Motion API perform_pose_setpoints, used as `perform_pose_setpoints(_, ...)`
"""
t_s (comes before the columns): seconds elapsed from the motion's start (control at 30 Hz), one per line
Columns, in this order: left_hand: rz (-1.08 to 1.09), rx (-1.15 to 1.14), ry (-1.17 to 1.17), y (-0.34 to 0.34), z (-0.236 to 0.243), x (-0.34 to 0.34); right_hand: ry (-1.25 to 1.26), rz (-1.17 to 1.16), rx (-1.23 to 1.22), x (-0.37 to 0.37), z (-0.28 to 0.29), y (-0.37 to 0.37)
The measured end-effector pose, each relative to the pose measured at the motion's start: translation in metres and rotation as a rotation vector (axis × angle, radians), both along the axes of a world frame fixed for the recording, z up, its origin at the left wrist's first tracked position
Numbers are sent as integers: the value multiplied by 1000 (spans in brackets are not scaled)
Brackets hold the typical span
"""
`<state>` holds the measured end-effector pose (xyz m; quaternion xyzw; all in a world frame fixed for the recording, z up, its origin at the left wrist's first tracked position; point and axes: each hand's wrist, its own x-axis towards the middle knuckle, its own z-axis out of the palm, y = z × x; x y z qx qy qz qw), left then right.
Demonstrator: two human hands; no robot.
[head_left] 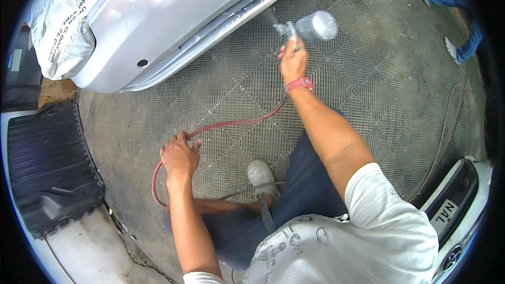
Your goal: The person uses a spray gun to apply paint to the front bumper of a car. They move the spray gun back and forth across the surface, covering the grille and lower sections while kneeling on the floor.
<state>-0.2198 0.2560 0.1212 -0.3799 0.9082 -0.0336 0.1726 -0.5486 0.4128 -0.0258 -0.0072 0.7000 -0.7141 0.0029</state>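
My right hand (pixel 294 64), with a red watch on its wrist, is closed around the handle of a spray gun (pixel 290 29). A whitish round cup (pixel 319 26) sits on the gun, whose front points left toward a silver-grey car bumper (pixel 152 26). A faint mist shows near the gun's tip, a short gap from the bumper's lower edge. Lower left, my left hand (pixel 180 156) is closed on a red hose (pixel 231 122), which runs on to my right wrist. Part of the hose is hidden behind that hand.
Printed paper and plastic sheeting (pixel 63 31) covers the car's upper left. A black ribbed panel (pixel 50 165) lies at the left. Dark grid matting (pixel 363 89) covers the floor. Another car (pixel 463 205) stands at the lower right, and another person's legs (pixel 447 0) show upper right.
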Motion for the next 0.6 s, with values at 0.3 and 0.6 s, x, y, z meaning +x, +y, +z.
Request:
perform_pose_setpoints(0.3, -125, 132, 158, -53, -6, -78, 170, 122, 116, 3, 127, 47)
perform_pose_setpoints(0.6, -179, 535, 598, -82, -30, -50, 204, 342, 124, 47, 290, 1)
